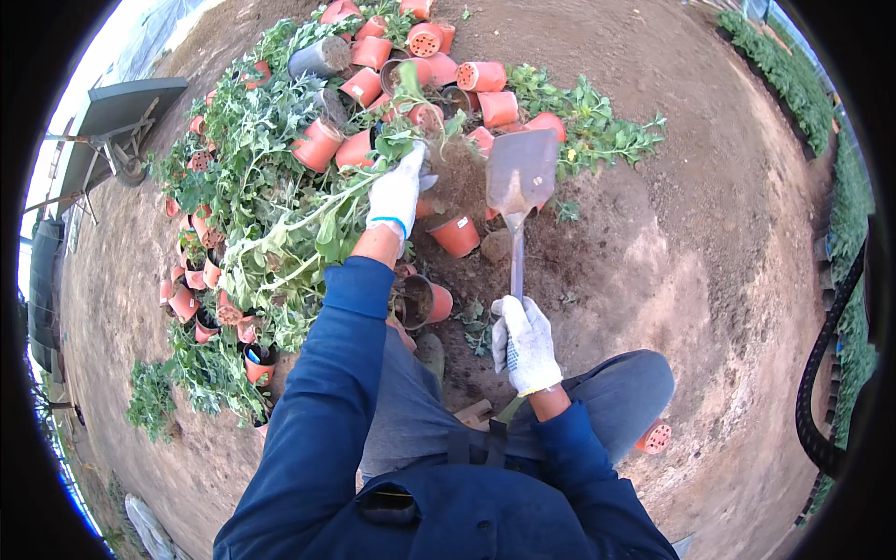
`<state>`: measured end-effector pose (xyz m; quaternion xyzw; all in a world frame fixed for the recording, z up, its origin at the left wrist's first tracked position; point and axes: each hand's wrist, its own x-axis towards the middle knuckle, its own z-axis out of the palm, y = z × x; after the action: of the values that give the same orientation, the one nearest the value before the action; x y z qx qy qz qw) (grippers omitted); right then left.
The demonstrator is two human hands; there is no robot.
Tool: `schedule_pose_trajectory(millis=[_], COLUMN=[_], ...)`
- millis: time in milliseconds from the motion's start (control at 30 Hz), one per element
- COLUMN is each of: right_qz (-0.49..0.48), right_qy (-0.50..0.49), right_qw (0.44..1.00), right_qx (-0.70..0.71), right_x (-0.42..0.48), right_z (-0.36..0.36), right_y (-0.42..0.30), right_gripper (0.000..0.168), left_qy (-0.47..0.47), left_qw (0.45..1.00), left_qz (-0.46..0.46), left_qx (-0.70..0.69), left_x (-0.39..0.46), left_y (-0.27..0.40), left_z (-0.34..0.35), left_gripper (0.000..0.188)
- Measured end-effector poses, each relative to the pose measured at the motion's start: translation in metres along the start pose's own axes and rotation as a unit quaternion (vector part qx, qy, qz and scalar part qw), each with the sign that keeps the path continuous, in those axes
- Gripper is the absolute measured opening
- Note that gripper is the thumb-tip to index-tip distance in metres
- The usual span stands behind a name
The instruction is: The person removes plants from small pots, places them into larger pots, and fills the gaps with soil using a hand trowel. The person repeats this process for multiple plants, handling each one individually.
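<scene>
My left hand, in a white work glove, is closed around the stems of an uprooted leafy plant. Brown soil and roots hang to the right of that hand, partly blurred. In my right hand, also gloved, is the shaft of a small shovel, its flat metal blade pointing away from me. Below the soil lies a tipped orange plastic pot. Nearer to me another pot lies on its side, its dark mouth facing left.
A large heap of green plants and orange pots spreads ahead and to the left over bare earth. A stone lies by the shovel. A wheelbarrow stands far left. One pot lies beyond my right knee.
</scene>
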<state>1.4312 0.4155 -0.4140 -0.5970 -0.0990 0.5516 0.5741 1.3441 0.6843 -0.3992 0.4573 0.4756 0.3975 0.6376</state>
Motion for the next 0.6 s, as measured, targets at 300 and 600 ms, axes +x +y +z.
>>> schedule_pose_trajectory(millis=[300, 600], right_qz=[0.078, 0.066], right_qy=[-0.026, -0.041], right_qw=[0.995, 0.995], right_qx=[-0.053, -0.055], right_x=[-0.005, 0.002], right_z=[0.01, 0.006], right_y=[0.009, 0.015], right_gripper=[0.029, 0.029], left_qy=[0.053, 0.042], left_qw=[0.995, 0.987], left_qz=[-0.024, -0.047], left_qx=[-0.08, -0.147], left_x=[0.015, 0.018], left_y=[-0.014, -0.016], left_z=[-0.005, -0.009], left_gripper=[0.031, 0.027])
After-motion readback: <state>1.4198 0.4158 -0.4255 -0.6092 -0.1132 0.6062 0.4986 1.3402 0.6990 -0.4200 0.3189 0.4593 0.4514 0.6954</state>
